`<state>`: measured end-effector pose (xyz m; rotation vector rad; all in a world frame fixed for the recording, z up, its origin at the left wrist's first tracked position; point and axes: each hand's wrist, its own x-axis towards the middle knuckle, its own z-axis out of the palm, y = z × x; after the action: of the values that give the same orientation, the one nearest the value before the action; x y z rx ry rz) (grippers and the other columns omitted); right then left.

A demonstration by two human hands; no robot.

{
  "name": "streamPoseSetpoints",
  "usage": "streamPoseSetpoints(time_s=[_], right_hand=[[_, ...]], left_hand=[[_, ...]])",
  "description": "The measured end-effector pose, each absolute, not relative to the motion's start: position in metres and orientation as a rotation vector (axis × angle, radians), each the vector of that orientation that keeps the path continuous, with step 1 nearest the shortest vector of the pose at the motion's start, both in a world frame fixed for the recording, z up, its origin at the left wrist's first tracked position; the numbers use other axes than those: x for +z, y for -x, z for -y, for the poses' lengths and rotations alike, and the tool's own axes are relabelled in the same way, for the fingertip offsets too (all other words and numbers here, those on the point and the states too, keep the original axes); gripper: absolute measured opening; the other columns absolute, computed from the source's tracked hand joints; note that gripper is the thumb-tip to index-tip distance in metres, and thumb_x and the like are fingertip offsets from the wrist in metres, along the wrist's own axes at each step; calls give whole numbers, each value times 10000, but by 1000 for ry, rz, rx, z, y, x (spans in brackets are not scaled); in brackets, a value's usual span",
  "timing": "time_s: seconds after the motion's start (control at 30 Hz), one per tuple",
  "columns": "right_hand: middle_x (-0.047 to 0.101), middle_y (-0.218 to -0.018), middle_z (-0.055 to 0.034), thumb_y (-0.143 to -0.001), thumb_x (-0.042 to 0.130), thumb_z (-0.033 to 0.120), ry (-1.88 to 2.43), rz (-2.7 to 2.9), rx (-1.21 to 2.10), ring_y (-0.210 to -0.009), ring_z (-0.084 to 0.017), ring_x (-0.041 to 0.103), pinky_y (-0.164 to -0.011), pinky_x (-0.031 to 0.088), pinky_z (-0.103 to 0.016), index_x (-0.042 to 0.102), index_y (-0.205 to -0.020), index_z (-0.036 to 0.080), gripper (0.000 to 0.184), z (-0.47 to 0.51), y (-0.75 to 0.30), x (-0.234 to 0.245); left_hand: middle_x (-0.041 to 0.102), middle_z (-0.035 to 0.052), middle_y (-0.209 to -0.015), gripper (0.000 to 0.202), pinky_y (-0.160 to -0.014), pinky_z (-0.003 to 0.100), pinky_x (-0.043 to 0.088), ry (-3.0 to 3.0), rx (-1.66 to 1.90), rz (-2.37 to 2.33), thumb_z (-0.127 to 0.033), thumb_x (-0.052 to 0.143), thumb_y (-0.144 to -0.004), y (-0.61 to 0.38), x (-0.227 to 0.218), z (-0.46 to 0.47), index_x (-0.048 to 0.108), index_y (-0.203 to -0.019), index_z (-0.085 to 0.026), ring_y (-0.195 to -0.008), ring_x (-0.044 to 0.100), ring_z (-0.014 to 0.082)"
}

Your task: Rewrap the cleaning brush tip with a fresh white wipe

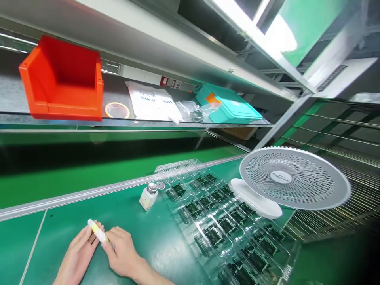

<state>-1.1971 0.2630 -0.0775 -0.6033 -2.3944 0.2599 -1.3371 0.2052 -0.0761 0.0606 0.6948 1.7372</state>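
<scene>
Low in the head view, both my hands are above the green bench top, close together around a slim white stick with a yellow band. My right hand pinches its lower end, where a thin darker part shows beside the fingers. My left hand is turned palm up, its thumb and fingers closed about the upper end. What kind of tool the stick is, I cannot make out. Beyond my hands stands a small white dispenser bottle with a metal top, its round lid tipped open.
Clear plastic trays with several green circuit boards lie to the right. A white fan stands behind them. On the shelf above are an orange-red bin, a tape roll, a white wiper packet and a teal box.
</scene>
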Motion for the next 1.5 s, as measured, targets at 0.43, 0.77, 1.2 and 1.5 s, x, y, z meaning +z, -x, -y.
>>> streamPoseSetpoints(time_s=[0.43,0.77,1.2,1.5], right_hand=[[545,-648,17,-882,489,265,643,2398,212,-588,-129,472,-581,373,-252,480,-691,207,200,-265,1198,-83],[577,-653,4,-954,438,272,610,2354,277,-595,-130,510,-575,405,-255,554,-722,200,269,-266,1198,-66],[677,-715,-34,-927,530,392,293,2186,395,-554,-170,620,-554,501,-287,657,-904,231,206,-311,1224,-67],[621,-618,-8,-924,480,490,412,2233,422,-472,-140,572,-509,504,-261,661,-824,211,347,-299,1224,-54]], left_hand=[[750,42,-965,280,-912,305,595,-7,1685,-754,-30,584,-812,1340,-73,-206,770,-857,-235,-926,732,207],[741,66,-889,142,-884,300,586,-125,1758,-712,-53,733,-706,1333,-58,-208,759,-797,-159,-848,715,191],[673,149,-737,545,-966,542,419,-260,1905,-706,-407,962,-302,1351,-33,-234,731,-686,-98,-840,670,328],[682,136,-744,612,-1037,610,338,-273,1843,-628,-393,975,-261,1356,-45,-235,729,-721,-73,-903,667,359]])
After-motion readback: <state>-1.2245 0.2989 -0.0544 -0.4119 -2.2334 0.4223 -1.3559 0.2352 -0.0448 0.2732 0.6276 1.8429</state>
